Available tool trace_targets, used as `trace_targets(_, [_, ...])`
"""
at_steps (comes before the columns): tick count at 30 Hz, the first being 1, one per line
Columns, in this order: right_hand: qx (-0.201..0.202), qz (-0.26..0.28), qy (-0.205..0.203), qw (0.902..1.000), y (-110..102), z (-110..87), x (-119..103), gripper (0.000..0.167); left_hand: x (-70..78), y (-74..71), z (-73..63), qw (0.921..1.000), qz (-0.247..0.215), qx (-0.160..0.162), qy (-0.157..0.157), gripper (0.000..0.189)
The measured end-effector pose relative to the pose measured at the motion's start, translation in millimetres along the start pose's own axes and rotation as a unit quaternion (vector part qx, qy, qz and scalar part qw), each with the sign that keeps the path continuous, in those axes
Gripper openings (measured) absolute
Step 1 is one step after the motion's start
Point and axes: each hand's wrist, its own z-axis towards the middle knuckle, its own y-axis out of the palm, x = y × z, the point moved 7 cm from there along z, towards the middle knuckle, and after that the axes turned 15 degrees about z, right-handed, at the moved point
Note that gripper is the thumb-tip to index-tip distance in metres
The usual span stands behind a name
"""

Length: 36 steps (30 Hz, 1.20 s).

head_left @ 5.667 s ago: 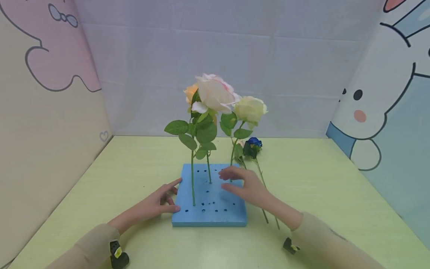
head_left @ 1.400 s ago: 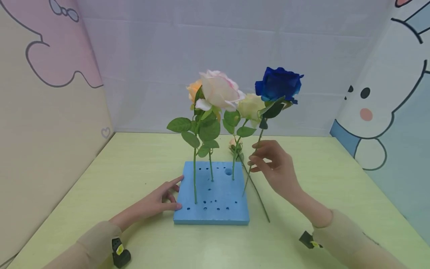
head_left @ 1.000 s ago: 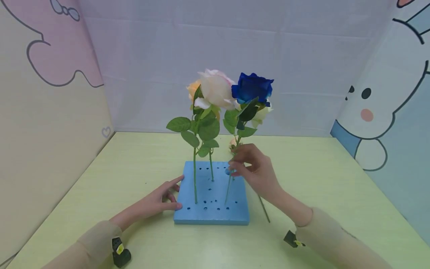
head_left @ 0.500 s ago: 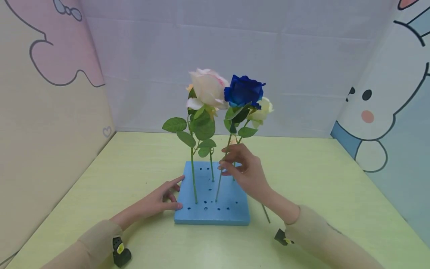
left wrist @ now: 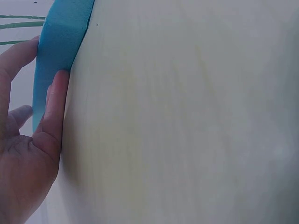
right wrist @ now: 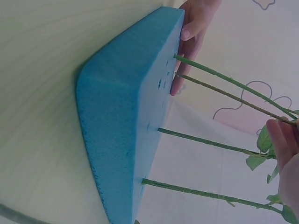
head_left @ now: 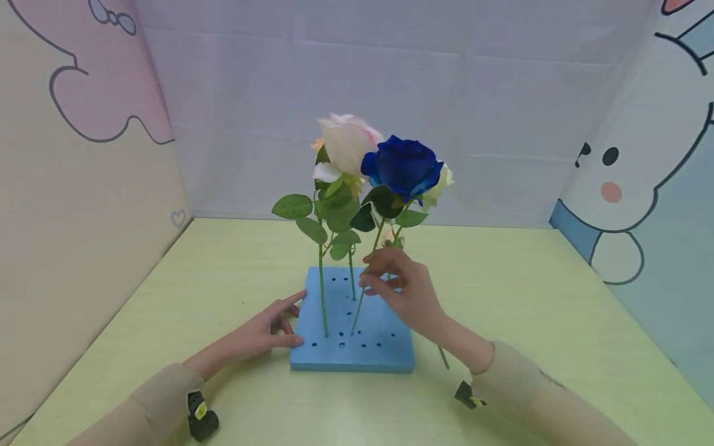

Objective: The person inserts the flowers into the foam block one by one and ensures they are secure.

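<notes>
My right hand (head_left: 409, 294) pinches the stem of a blue rose (head_left: 403, 166) between thumb and fingertips. The blossom leans to the right, and the stem's lower end meets the top of a blue foam block (head_left: 357, 360) among its small holes. In the right wrist view that thin stem (right wrist: 229, 95) slants up from the block's face. My left hand (head_left: 270, 328) touches the block's left edge, thumb and forefinger extended. Standing in the block are a pinkish-white rose (head_left: 347, 145), an orange rose (head_left: 317, 146) mostly hidden behind it, and a pale yellow rose (head_left: 443, 184).
A small peach rose (head_left: 388, 235) lies on the table behind the block's right side; its stem (head_left: 443, 357) runs toward me, partly covered by my right arm. Light wood tabletop (head_left: 223, 279) surrounds the block. A pale cloth backdrop (head_left: 251, 124) and cartoon-printed side walls enclose the table.
The right hand, earlier over the block without a flower, has taken the blue rose from the table at the right and brought it left, stem end down on the block. The left hand stays put.
</notes>
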Motion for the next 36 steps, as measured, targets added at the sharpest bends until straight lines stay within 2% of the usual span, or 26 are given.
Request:
trace_targets(12, [-0.02,-0.023,-0.031,0.999,3,-1.9,-2,0.024,-1.3,0.4,0.4,0.9999,0.006,0.003,0.008,0.089])
trace_targets(20, [-0.031,-0.009,-0.053,0.9981,9,-2.3,-3,0.023,-2.4,0.2,0.5,1.0,0.006,0.003,0.006,0.089])
trace_targets(36, [-0.055,-0.011,-0.065,0.9963,11,-5.6,-9,0.024,-0.7,-0.2,-1.2,0.9999,0.006,0.002,0.011,0.088])
